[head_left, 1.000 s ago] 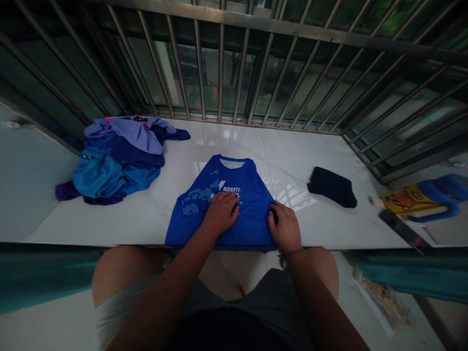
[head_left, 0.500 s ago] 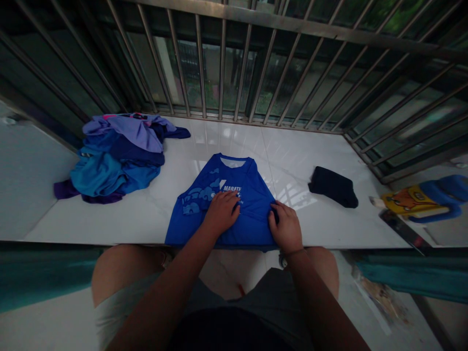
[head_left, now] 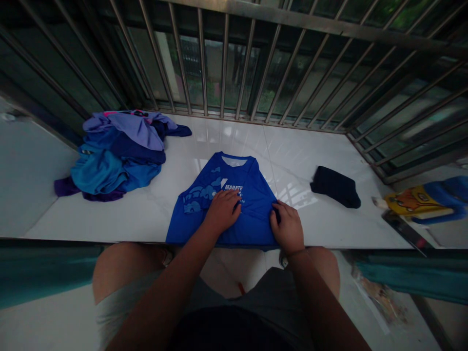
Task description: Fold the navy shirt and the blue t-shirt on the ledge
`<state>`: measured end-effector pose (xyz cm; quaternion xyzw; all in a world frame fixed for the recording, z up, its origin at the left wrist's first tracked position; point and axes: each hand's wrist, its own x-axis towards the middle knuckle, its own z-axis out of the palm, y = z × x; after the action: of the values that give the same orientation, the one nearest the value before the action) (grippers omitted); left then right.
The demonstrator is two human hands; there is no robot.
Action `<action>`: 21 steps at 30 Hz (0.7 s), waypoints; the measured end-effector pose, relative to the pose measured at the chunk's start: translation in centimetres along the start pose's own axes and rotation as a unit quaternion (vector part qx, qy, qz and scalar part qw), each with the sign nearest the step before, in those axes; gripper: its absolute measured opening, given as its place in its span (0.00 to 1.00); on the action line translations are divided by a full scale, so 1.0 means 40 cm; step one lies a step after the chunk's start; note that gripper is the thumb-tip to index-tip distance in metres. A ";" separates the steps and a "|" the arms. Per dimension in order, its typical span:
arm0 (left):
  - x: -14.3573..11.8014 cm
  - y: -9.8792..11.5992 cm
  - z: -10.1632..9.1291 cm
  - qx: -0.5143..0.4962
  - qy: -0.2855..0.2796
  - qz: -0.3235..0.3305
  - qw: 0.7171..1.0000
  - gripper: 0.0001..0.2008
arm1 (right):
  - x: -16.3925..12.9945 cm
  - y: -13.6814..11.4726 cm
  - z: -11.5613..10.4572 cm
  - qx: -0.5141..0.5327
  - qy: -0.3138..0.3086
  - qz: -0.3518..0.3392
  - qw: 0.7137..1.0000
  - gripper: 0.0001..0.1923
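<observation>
A blue sports shirt lies spread on the white ledge, collar away from me, with white "MARATH" lettering and pale blue cloud shapes on its front. Its sides look folded inward, and its near end reaches the ledge's front edge. My left hand rests flat on the chest print, fingers stretched out and covering part of the lettering. At the shirt's right edge, my right hand touches the cloth, with thumb and forefinger apart and the fingers slightly bent.
On the left sits a heap of blue and purple clothes. A folded dark garment lies to the right. Beyond it are a yellow and blue item and a dark flat box. Metal bars line the ledge's far side.
Both hands stay in the same places on the shirt, which lies as before. The whole view has shifted very slightly.
</observation>
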<state>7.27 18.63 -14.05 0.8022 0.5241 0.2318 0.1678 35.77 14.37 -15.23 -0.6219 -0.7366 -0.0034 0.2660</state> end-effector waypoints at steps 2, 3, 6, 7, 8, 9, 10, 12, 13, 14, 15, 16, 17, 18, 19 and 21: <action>0.000 0.000 0.000 -0.004 0.001 -0.001 1.000 0.17 | 0.000 0.000 0.001 -0.001 0.003 -0.002 1.000 0.19; 0.000 0.000 -0.001 -0.005 0.001 -0.002 1.000 0.17 | 0.000 0.000 0.001 -0.001 0.004 -0.003 1.000 0.19; 0.001 0.002 -0.005 -0.003 0.000 -0.003 1.000 0.17 | 0.000 0.000 0.000 0.000 0.002 -0.002 1.000 0.18; 0.001 0.003 -0.006 -0.001 -0.002 -0.002 1.000 0.16 | 0.000 0.000 0.000 0.000 0.001 -0.002 1.000 0.18; 0.001 0.004 -0.007 -0.001 -0.003 -0.002 1.000 0.16 | 0.000 0.000 0.000 0.000 0.001 -0.002 1.000 0.18; 0.001 0.005 -0.008 0.000 -0.004 -0.002 1.000 0.16 | 0.000 0.000 0.000 -0.001 0.000 -0.002 1.000 0.18; 0.001 0.005 -0.008 0.000 -0.005 -0.003 1.000 0.16 | 0.000 -0.001 0.000 -0.002 0.000 -0.002 1.000 0.18; 0.001 0.006 -0.008 -0.002 -0.005 -0.005 1.000 0.16 | 0.000 -0.002 -0.001 -0.004 0.002 -0.004 1.000 0.19; 0.001 0.006 -0.008 -0.004 -0.005 -0.006 1.000 0.16 | 0.000 -0.002 -0.001 -0.006 0.002 -0.005 1.000 0.18; 0.001 0.006 -0.007 -0.005 -0.005 -0.007 1.000 0.16 | 0.001 -0.003 -0.002 -0.007 0.003 -0.006 1.000 0.18; 0.001 0.006 -0.007 -0.005 -0.006 -0.008 1.000 0.16 | 0.001 -0.003 -0.002 -0.008 0.003 -0.006 1.000 0.18; 0.001 0.006 -0.007 -0.005 -0.006 -0.007 1.000 0.16 | 0.001 -0.003 -0.002 -0.008 0.003 -0.007 1.000 0.18; 0.001 0.006 -0.007 -0.005 -0.007 -0.006 1.000 0.16 | 0.001 -0.003 -0.002 -0.009 0.004 -0.006 1.000 0.18; 0.001 0.005 -0.007 -0.004 -0.007 -0.006 1.000 0.16 | 0.000 -0.003 -0.001 -0.009 0.004 -0.006 1.000 0.18; 0.001 0.005 -0.007 -0.003 -0.007 -0.006 1.000 0.16 | 0.000 -0.003 -0.001 -0.009 0.004 -0.005 1.000 0.18; 0.002 0.005 -0.008 -0.002 -0.007 -0.006 1.000 0.16 | -0.001 -0.002 0.000 -0.008 0.004 -0.002 1.000 0.18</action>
<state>7.29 18.61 -13.66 0.8007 0.5269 0.2257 0.1742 35.69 14.32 -15.20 -0.6222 -0.7369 -0.0120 0.2638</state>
